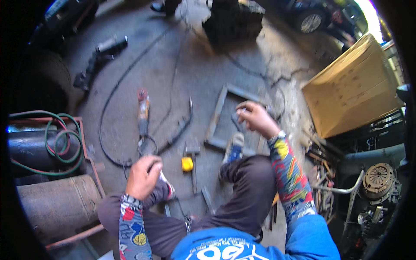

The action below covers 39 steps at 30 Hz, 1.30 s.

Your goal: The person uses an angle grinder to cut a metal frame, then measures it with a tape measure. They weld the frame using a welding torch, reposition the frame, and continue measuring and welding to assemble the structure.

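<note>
My left hand (144, 177) is above my left knee, fingers curled together, with nothing visible between them. My right hand (256, 119) is over a rectangular frame of grey metal bars (214, 119) on the floor. Its fingertips are pinched around something small and pale that I cannot make out. Between my feet lie a hammer (193, 173) and a yellow tape measure (186, 164). Ahead of my left hand is an angle grinder (143, 112) with a reddish disc. A welding torch (180, 130) on a black cable lies beside it.
To the left, gas cylinders (58, 203) lie beside coiled green and red hoses (65, 145). A large cardboard sheet (353, 86) leans at the right, above metal scraps and a clutch pressure plate (378, 181). A dark bulky object (234, 26) and a car wheel (311, 23) are farther off.
</note>
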Tool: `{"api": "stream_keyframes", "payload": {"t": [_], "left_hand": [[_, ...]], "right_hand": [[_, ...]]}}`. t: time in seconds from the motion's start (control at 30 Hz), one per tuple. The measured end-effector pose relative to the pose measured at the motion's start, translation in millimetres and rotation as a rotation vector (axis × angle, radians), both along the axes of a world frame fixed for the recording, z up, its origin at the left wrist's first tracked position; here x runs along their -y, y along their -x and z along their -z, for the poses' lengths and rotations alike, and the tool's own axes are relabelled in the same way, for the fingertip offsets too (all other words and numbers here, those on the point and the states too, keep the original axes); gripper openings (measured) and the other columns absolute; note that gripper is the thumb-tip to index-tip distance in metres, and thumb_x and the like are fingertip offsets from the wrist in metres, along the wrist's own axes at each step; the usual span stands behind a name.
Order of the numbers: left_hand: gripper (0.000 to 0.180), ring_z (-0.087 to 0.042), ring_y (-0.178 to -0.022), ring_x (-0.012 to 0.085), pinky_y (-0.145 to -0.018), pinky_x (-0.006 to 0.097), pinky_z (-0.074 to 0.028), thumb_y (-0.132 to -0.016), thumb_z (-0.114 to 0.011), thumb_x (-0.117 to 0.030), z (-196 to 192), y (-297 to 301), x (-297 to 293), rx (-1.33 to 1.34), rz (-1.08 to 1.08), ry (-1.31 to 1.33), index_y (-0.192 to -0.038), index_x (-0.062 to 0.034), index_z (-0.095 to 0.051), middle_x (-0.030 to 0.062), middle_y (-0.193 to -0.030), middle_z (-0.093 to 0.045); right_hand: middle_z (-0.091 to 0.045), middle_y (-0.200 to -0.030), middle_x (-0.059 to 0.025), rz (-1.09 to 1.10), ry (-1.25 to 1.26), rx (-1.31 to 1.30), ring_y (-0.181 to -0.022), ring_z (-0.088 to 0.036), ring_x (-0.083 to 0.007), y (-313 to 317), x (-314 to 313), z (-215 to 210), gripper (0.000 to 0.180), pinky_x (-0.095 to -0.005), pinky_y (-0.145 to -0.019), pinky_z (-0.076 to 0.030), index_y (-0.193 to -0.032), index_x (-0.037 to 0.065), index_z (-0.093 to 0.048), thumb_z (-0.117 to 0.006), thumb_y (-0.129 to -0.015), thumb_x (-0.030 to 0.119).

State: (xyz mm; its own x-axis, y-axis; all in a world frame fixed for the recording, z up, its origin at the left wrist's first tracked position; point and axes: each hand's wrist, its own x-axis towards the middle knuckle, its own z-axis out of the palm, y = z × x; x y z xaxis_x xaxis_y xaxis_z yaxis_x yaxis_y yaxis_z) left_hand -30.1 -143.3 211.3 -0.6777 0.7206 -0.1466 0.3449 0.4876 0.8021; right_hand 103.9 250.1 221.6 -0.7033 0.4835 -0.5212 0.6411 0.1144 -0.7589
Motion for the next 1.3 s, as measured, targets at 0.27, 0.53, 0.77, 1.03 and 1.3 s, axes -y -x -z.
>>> {"api": "stream_keyframes", "payload": {"t": [0.27,0.53,0.77,1.03,1.3], "left_hand": [[0.023,-0.071,-0.079,0.0207,-0.072,0.037,-0.055,-0.098,-0.067,-0.021,236.6,-94.5,-96.0,0.380,-0.197,0.249,-0.102,0.0007,-0.071,0.0099,-0.087,-0.072],[0.040,-0.064,-0.105,0.0432,-0.092,0.049,-0.052,-0.085,-0.078,-0.018,362.0,-155.6,-97.7,0.021,-0.338,0.620,-0.116,0.0009,-0.062,0.0244,-0.110,-0.067],[0.028,-0.064,-0.100,0.0456,-0.083,0.053,-0.050,-0.090,-0.069,-0.017,366.0,-128.6,-100.8,0.255,-0.338,0.814,-0.114,-0.0061,-0.060,0.0246,-0.101,-0.066],[0.043,-0.066,-0.101,0.0445,-0.088,0.050,-0.053,-0.082,-0.077,-0.027,365.6,-150.4,-101.6,0.213,-0.307,0.820,-0.112,-0.0048,-0.057,0.0242,-0.105,-0.069],[0.027,-0.062,-0.066,0.0110,-0.056,0.029,-0.053,-0.098,-0.065,-0.015,330.3,-123.7,-107.3,1.028,-0.590,0.463,-0.119,-0.0043,-0.053,0.0032,-0.085,-0.062]], "right_hand": [[-0.068,-0.086,-0.0024,0.345,0.003,0.002,-0.057,-0.052,-0.0043,-11.1,-75.2,164.8,0.034,-0.0214,-0.047,-0.041,-0.118,0.003,-0.069,-0.068,-0.101,0.032],[-0.074,-0.102,-0.0267,-0.034,-0.246,0.282,-0.104,-0.072,-0.0405,50.4,-99.7,333.8,0.058,-0.0460,-0.093,-0.055,-0.099,-0.001,-0.079,-0.068,-0.090,0.055],[-0.073,-0.114,-0.0262,0.012,-0.248,0.457,-0.109,-0.070,-0.0411,87.3,-60.8,377.4,0.059,-0.0458,-0.095,-0.055,-0.112,-0.002,-0.074,-0.082,-0.083,0.048],[-0.074,-0.111,-0.0260,0.043,-0.250,0.407,-0.106,-0.071,-0.0409,81.5,-58.0,380.8,0.061,-0.0459,-0.093,-0.054,-0.112,-0.002,-0.074,-0.081,-0.083,0.051],[-0.072,-0.116,-0.0264,0.044,-0.271,0.415,-0.110,-0.070,-0.0409,79.7,-56.2,385.8,0.068,-0.0467,-0.096,-0.054,-0.117,-0.003,-0.072,-0.078,-0.085,0.056]]}}
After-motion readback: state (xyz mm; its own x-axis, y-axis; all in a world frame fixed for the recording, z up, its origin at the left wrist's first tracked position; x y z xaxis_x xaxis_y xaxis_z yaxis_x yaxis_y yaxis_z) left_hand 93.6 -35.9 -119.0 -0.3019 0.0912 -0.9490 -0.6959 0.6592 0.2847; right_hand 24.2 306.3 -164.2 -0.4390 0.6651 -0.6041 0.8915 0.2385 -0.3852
